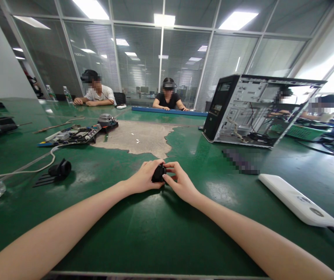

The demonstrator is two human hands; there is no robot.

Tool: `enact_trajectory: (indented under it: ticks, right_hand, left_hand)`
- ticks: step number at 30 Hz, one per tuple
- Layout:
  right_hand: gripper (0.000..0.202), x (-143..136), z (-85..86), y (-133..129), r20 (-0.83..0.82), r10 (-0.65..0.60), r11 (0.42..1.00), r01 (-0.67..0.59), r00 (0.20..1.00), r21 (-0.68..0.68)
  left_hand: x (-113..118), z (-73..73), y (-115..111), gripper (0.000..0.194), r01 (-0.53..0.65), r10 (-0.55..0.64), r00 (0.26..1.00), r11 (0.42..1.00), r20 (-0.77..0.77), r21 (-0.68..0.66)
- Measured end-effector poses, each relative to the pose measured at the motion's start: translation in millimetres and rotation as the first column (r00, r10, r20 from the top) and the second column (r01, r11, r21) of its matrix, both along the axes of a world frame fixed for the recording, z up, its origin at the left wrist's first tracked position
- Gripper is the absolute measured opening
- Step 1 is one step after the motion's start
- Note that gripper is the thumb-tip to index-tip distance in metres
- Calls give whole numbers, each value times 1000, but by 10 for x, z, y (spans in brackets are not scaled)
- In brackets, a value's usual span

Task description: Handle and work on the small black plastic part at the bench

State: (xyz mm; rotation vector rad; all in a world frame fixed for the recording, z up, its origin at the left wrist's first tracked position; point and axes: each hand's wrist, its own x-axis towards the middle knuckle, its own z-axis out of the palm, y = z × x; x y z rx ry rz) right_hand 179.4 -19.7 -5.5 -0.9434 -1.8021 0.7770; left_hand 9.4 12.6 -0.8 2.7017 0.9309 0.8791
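Cupping a small black part [157, 174] in my left hand [143, 177], I have it straight ahead of me at the green worktop [161, 233]; with my fingers hiding most of it, I can't fairly say whether it touches the surface. The left fingers are curled closed round its left side, the thumb along the near side, which I judge is to steady it. My right hand [184, 184] comes in from the other side, forefinger and thumb drawn in to a narrow gap with their tips on the part's right end. That lighter grip seems suited to fine handling, while the left takes the main hold.

To the left lies a black pronged piece [60, 169], with a circuit board [75, 135] beyond it, both apart from my hands, perhaps to leave them room. A white corded device [298, 200] lies at my right. Behind it stands a computer case [239, 111], its open side turned towards me, which I take to keep the inside within sight.
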Motion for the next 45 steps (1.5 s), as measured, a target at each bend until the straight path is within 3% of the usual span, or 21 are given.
enact_trajectory:
  ticks: [7, 12, 14, 21, 24, 31, 37, 45]
  right_hand:
    - [27, -10, 26, -7, -3, 39, 993, -39, 999, -114]
    - [15, 5, 20, -21, 28, 1, 996, -3, 1000, 88]
    - [16, 7, 8, -16, 39, -7, 995, 3, 999, 104]
    - [29, -10, -7, 19, 18, 15, 995, -13, 1000, -104]
    - [28, -8, 17, 8, 1, 46, 990, -46, 999, -131]
    - [12, 8, 33, -24, 47, -7, 992, 1, 999, 128]
    - [29, 0, -2, -5, 41, -26, 999, 24, 999, 47]
    - [23, -3, 41, -24, 6, 38, 998, -37, 999, -41]
  left_hand:
    - [-11, -12, 10, 60, -4, 4, 1000, 1000, -6, -7]
    - [-14, -14, 6, 60, 7, -7, 1000, 1000, 0, -10]
    - [-15, -14, 4, 60, 5, -5, 1000, 1000, 1, -13]
    - [-12, -10, 3, 58, 5, -5, 1000, 1000, -7, -12]
    - [-9, -4, 0, 59, 2, -2, 1000, 1000, -7, -12]
    - [-13, 4, -6, 59, 12, -12, 1000, 1000, -1, -14]
    - [-4, -18, 13, 62, -1, 1, 1000, 1000, -1, 0]
    - [-11, -1, -4, 59, -1, 1, 1000, 1000, 3, -4]
